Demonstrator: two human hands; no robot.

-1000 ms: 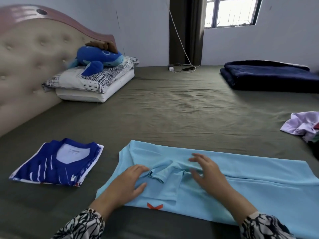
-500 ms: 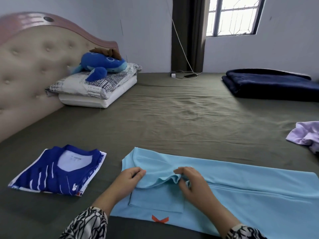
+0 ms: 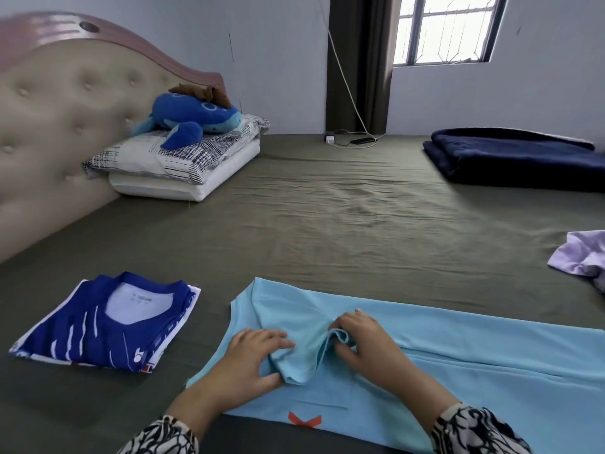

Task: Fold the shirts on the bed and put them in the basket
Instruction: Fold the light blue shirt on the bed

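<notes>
light blue shirt (image 3: 458,348) flat on bed (image 3: 327,224), 6 o'clock. left hand (image 3: 248,358) and right hand (image 3: 370,342) both pinch its bunched sleeve. folded blue shirt (image 3: 108,326) at 8 o'clock.

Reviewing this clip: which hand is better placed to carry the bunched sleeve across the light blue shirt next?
Probably the right hand: its fingers pinch the raised fold of the sleeve on the light blue shirt. The left hand only grips the sleeve's lower edge, so it is better placed to anchor.

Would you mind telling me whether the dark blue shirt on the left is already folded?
Folded. The dark blue shirt lies as a compact rectangle with its collar on top, apart from both hands.
</notes>
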